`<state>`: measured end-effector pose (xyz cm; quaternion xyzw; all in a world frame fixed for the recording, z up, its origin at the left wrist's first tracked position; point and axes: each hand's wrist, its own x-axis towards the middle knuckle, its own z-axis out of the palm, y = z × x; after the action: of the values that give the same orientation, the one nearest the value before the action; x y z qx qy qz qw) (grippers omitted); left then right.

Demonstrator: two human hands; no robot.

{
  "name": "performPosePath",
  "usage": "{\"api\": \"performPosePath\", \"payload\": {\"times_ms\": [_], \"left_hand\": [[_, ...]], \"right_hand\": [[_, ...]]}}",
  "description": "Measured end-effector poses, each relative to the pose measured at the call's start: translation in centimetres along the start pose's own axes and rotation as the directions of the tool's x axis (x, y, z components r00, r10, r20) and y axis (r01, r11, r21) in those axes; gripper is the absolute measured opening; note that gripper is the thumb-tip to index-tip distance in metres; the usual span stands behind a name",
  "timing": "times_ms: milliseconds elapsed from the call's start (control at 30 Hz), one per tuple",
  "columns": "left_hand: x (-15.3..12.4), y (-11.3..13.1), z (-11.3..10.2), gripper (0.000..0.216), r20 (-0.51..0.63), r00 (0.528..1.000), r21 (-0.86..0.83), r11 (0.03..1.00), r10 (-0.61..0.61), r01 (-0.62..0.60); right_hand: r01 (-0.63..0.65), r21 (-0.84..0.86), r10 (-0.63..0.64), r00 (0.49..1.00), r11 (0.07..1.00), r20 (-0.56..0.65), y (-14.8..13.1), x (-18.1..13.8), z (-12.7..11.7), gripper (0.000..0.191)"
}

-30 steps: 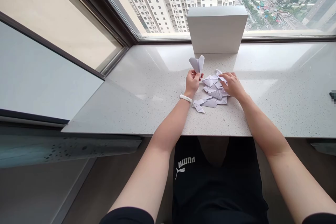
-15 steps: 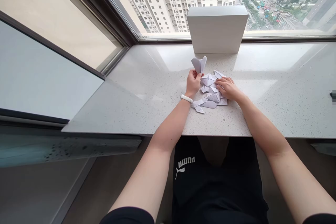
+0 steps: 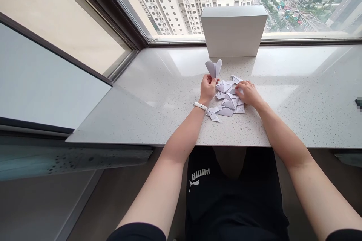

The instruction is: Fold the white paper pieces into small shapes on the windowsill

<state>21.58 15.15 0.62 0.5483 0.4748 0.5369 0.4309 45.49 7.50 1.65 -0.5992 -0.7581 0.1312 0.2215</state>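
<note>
My left hand (image 3: 207,88), a white band on its wrist, pinches the bottom of a folded white paper piece (image 3: 214,67) and holds it upright above the speckled stone sill (image 3: 141,98). Just to its right lies a heap of several similar folded paper pieces (image 3: 227,102). My right hand (image 3: 249,93) rests on the right side of that heap, fingers curled onto one of the pieces; whether it grips that piece I cannot make out.
A white rectangular box (image 3: 233,32) stands behind the heap against the window glass (image 3: 183,0). A small dark object (image 3: 358,102) sits at the sill's far right edge. My legs in black shorts are under the sill's front edge.
My right hand slid a little left and nearer over the heap, then settled. The piece in my left hand tilted slightly; that hand stayed where it was.
</note>
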Motion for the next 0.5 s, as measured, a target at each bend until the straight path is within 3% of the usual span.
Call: {"api": "performPosePath", "payload": {"times_ms": [167, 367, 500], "left_hand": [[-0.1, 0.5, 0.0, 0.013, -0.015, 0.999, -0.03, 0.999, -0.031, 0.031], [-0.3, 0.9, 0.0, 0.013, 0.001, 0.999, -0.024, 0.999, -0.039, 0.039], [-0.4, 0.8, 0.0, 0.011, 0.007, 0.999, -0.023, 0.999, -0.038, 0.038]], "right_hand": [[0.003, 0.112, 0.006, 0.997, 0.994, -0.083, 1.0, -0.2, -1.9, 0.046], [-0.127, 0.052, 0.12, 0.985, 0.99, 0.121, 2.3, -1.1, -4.0, 0.05], [-0.184, 0.023, 0.178, 0.973, 0.983, 0.15, 1.9, -1.4, -4.0, 0.058]]}}
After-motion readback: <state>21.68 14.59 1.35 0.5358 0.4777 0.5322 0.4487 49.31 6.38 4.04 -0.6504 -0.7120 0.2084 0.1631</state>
